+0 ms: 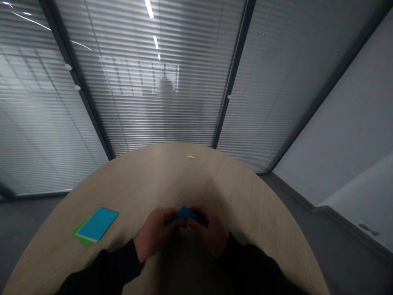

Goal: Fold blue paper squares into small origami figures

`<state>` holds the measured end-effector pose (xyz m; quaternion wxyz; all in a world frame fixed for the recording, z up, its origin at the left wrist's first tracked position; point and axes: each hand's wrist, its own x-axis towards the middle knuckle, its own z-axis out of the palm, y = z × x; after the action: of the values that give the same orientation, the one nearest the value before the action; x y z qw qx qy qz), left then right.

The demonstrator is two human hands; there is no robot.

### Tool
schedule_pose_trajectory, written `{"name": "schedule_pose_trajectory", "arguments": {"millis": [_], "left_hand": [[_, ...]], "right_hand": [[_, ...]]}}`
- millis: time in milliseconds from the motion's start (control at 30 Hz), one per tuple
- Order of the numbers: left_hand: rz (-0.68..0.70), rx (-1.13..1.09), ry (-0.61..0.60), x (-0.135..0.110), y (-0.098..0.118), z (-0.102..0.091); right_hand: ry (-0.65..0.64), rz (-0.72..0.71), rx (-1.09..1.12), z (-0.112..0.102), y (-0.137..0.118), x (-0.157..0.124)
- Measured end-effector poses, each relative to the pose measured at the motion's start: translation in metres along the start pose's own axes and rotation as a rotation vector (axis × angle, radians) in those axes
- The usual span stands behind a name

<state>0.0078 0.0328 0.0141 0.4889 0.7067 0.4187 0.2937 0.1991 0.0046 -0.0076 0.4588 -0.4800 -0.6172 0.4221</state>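
Over my remote feed, I have the folded blue paper (185,212) directly between the left hand (157,232) and right hand (211,230), each grasping one side, its peak pointing away. I see a blue sheet (100,223) overlapping a green sheet (84,241) on the bench (248,200), well left of both hands.

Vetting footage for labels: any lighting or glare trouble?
All head view: dim overall; bright streaks glare across the blinds; a pixelated patch sits there too; shadow darkens the table near the left hand and right hand, and the blue piece they hold.
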Motion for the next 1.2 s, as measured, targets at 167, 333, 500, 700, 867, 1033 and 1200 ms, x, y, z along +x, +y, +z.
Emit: {"name": "schedule_pose_trajectory", "arguments": {"millis": [167, 333, 500, 700, 867, 1033, 1200], "left_hand": [[-0.044, 0.019, 0.005, 0.000, 0.000, -0.001], [-0.041, 0.014, 0.046, 0.000, 0.001, 0.000], [-0.045, -0.085, 0.074, 0.002, -0.005, 0.002], [0.003, -0.152, 0.069, 0.002, -0.003, 0.002], [0.023, -0.215, 0.092, 0.002, -0.002, 0.002], [0.033, -0.315, 0.075, 0.005, -0.005, 0.001], [0.000, -0.225, 0.080, 0.005, -0.004, 0.000]], "right_hand": [[0.051, 0.023, -0.037, -0.001, 0.001, 0.003], [0.148, 0.043, 0.041, -0.003, 0.010, 0.006], [0.232, 0.058, 0.174, -0.003, 0.013, 0.009], [0.073, 0.122, 0.190, -0.005, 0.009, 0.011], [0.072, 0.160, 0.094, -0.004, 0.005, 0.009], [0.146, 0.142, 0.156, -0.004, 0.003, 0.010], [0.131, 0.130, 0.129, -0.002, 0.004, 0.010]]}}
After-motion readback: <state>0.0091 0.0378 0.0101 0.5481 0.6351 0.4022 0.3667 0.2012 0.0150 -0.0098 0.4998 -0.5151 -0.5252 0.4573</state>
